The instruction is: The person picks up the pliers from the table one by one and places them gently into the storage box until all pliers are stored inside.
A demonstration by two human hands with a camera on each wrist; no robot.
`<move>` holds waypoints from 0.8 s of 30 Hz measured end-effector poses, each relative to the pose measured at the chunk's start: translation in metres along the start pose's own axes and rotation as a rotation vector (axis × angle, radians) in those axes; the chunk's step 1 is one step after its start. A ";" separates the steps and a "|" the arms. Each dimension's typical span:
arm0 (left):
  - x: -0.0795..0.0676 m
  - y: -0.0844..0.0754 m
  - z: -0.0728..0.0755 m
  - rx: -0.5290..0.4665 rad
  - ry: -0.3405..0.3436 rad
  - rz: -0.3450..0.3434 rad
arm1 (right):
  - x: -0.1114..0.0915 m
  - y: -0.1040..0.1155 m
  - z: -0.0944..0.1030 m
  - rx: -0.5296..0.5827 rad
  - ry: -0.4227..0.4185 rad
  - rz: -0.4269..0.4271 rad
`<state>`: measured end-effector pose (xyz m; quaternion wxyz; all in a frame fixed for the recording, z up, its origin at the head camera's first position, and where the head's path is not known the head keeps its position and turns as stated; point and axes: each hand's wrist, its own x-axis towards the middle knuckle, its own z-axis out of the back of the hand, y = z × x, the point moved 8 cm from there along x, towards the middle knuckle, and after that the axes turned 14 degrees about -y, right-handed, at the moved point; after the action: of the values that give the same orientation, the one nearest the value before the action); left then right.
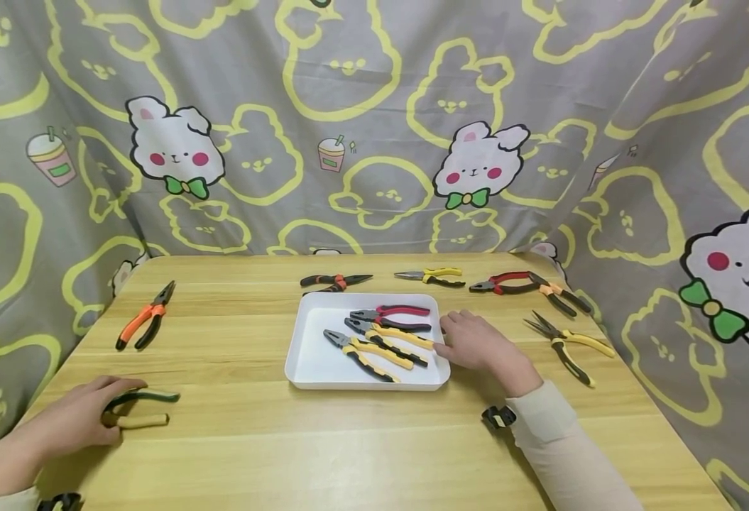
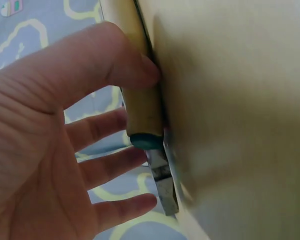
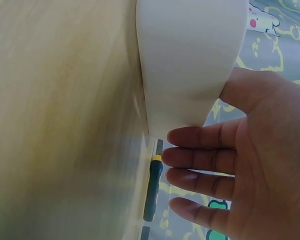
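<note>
- Taking the white tray (image 1: 310, 355) as the dial's centre and 12 as straight away from you, your left hand (image 1: 83, 410) sits toward 8 o'clock and holds green-and-yellow pliers (image 1: 145, 421), its thumb across the pale yellow handle and the other fingers spread along the far side.
- Those pliers lie low over the wooden table (image 1: 374, 447), handles pointing to 3 o'clock.
- Your right hand (image 1: 473, 344) is at the tray's 3 o'clock edge, fairly wide, with fingers nearly straight and the index fingertip at the outer wall; the thumb tip is hidden in the right wrist view.
- Inside the tray, red-and-black pliers (image 1: 374, 316) lie toward 12, and two yellow-and-black pliers (image 1: 351, 346) lie nearer you.
- Around it, orange-handled pliers (image 1: 157, 311) lie near 9, black-and-orange pliers (image 1: 340, 281) at 11, small yellow pliers (image 1: 427, 274) at 1, red-handled pliers (image 1: 497, 284) at 2, peach-handled pliers (image 1: 545, 285) just beyond those, and long-nosed yellow pliers (image 1: 556, 335) at 3.
- Patterned cloth (image 1: 374, 206) hangs at 12.
</note>
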<state>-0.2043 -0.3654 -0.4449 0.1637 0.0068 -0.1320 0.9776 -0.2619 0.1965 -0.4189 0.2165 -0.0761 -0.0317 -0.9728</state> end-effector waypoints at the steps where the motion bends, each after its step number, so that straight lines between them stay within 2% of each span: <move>1: 0.001 0.000 -0.001 -0.006 0.012 0.001 | 0.000 0.000 0.000 0.001 0.000 0.000; 6: 0.003 -0.002 -0.003 -0.007 0.032 -0.004 | 0.000 -0.001 -0.001 0.001 0.005 -0.008; 12: 0.006 -0.004 -0.003 0.080 0.026 0.008 | 0.001 -0.001 -0.001 0.001 0.000 -0.001; 18: 0.009 -0.015 -0.001 0.140 -0.015 -0.034 | 0.000 -0.002 -0.002 0.004 0.000 -0.008; 24: 0.012 -0.032 -0.002 0.170 -0.078 -0.093 | 0.001 -0.001 -0.003 0.011 0.002 -0.006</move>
<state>-0.2058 -0.3317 -0.4374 0.2024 0.0647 -0.0544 0.9757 -0.2637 0.1971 -0.4215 0.2142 -0.0737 -0.0370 -0.9733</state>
